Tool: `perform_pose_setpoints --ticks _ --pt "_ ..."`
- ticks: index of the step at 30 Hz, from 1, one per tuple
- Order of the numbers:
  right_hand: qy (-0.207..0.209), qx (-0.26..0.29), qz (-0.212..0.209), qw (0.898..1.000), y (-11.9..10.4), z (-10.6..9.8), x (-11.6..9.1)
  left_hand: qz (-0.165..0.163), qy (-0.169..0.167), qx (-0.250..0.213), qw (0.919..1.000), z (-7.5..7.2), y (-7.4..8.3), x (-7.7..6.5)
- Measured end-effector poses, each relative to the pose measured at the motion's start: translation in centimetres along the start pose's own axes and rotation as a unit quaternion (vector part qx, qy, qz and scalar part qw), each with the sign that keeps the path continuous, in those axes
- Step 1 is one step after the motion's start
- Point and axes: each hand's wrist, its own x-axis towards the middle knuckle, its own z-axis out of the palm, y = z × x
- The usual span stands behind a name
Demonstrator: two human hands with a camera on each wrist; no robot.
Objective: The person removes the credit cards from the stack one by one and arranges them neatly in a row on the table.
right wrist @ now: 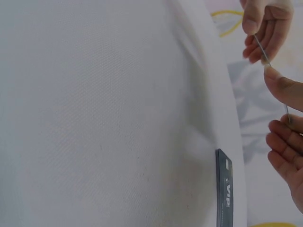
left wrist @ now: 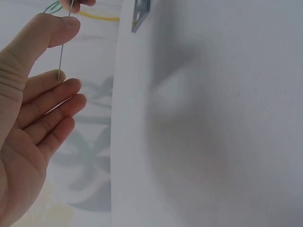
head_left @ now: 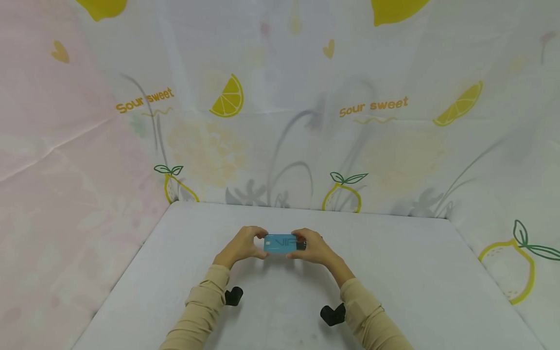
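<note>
A light blue card (head_left: 276, 243) with VIP lettering is held between the two hands over the far half of the table. My left hand (head_left: 243, 244) pinches its left end by the edges between thumb and index finger. On the opposite end, my right hand (head_left: 314, 246) grips the card the same way. Both wrist views catch the card edge-on, as a thin line. In the right wrist view, a dark VIP card (right wrist: 224, 191) lies on the table below the right hand. Only a corner of that dark card (left wrist: 141, 13) enters the left wrist view.
The white table (head_left: 393, 272) meets a cloth backdrop (head_left: 280, 146) printed with lemons, behind and at both sides. Black wrist pieces (head_left: 234, 295) stick out from the beige sleeves (head_left: 203, 306).
</note>
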Motion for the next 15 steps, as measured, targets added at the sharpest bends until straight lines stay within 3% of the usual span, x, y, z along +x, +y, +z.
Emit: perform_pose_setpoints --ticks 15 --pt "-0.009 0.034 -0.013 0.999 -0.8 0.8 0.3 0.004 0.001 0.0 1.0 -1.0 -0.5 -1.1"
